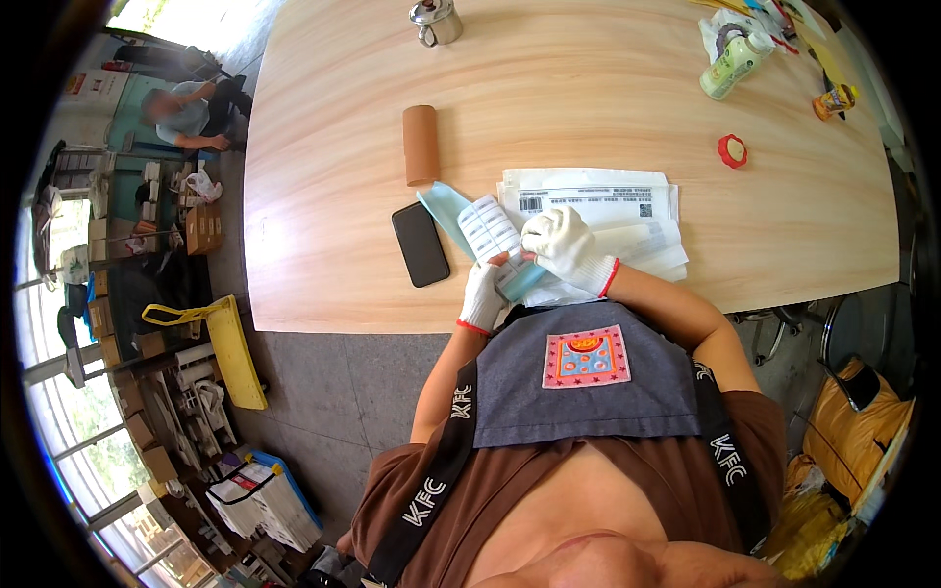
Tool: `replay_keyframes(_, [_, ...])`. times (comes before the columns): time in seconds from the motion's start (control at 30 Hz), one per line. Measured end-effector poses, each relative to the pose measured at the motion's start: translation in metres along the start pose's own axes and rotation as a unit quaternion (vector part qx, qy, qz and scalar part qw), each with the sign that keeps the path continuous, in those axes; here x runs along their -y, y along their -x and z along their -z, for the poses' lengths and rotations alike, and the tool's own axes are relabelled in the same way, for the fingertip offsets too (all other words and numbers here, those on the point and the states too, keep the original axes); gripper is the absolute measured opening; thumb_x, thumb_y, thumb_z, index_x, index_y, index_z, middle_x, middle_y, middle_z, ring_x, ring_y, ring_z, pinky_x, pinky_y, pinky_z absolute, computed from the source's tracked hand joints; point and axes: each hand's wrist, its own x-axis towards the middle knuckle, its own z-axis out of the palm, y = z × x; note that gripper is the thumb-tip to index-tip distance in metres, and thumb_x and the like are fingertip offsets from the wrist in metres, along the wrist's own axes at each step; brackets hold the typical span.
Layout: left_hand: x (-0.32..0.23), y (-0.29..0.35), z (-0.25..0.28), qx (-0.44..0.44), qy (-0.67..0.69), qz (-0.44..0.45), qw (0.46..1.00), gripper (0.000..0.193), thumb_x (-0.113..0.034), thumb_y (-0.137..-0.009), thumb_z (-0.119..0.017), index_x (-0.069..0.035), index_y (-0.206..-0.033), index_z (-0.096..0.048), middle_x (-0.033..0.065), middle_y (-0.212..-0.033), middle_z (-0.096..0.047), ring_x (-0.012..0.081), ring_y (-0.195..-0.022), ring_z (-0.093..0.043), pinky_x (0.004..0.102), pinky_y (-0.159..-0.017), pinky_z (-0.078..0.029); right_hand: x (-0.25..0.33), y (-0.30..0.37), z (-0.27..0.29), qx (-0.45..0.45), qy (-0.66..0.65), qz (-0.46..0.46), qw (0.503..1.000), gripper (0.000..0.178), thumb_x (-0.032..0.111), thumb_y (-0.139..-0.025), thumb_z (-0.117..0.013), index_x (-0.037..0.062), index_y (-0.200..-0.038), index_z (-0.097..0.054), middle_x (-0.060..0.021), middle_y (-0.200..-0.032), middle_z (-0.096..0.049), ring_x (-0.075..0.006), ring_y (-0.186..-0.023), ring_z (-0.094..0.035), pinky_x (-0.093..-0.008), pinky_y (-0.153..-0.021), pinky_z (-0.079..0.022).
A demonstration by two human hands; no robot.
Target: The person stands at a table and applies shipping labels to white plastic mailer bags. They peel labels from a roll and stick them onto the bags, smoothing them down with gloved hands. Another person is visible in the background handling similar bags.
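A strip of white labels (489, 228) on light-blue backing (446, 208) lies across the near part of the table, in front of my body. My left hand (482, 295), in a white knit glove with a red cuff, grips the strip's near left edge with thumb and fingers closed. My right hand (561, 243), gloved alike, is curled with its fingertips pinched at the strip's right edge, close to my left fingertips. Bare fingertips show on both hands. Under and beside my right hand lie white printed plastic mailing bags (598, 186), partly covered by it.
A black phone (420, 244) and a brown cylinder (420, 145) lie left of the labels. Farther off are a steel lidded cup (435, 24), a red round cap (732, 151), a pale green bottle (735, 67) and a small amber bottle (834, 102). A person (191, 110) sits beyond the table's left side.
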Motion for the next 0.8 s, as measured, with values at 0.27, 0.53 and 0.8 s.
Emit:
replay_keyframes(0.27, [0.005,-0.01,0.008,-0.02,-0.065,-0.024,0.997,0.031,-0.024,-0.09,-0.055,-0.006,-0.115,-0.051,0.0094,-0.094,-0.062,0.0211,-0.074,-0.063,0.0354,-0.052,-0.053,-0.064,-0.005,-0.02,0.031,-0.265,-0.359,0.894,0.006,0.012,-0.073,-0.068,0.0103,-0.079,-0.068,-0.0083,-0.095,-0.064,-0.0262,-0.085,-0.061,-0.0367,-0.076,-0.049])
replay_keyframes(0.53, [0.006,-0.013,0.014,-0.019,-0.081,-0.019,0.996,0.033,-0.024,-0.09,-0.056,-0.005,-0.116,-0.051,0.0085,-0.094,-0.062,0.0201,-0.07,-0.062,0.0344,-0.05,-0.052,-0.071,-0.018,-0.027,0.075,-0.083,-0.361,0.926,0.015,0.029,-0.076,-0.068,0.0155,-0.082,-0.073,-0.0098,-0.094,-0.063,-0.0275,-0.086,-0.061,-0.0369,-0.08,-0.048])
replay_keyframes(0.8, [0.004,-0.006,0.008,-0.008,-0.068,-0.029,0.997,0.034,-0.025,-0.09,-0.057,-0.004,-0.116,-0.051,0.0092,-0.094,-0.062,0.0204,-0.07,-0.062,0.0341,-0.05,-0.052,-0.074,-0.012,-0.042,0.026,-0.006,-0.323,0.946,0.014,0.027,-0.074,-0.067,0.0126,-0.074,-0.07,-0.0086,-0.093,-0.064,-0.0286,-0.089,-0.061,-0.0386,-0.08,-0.048])
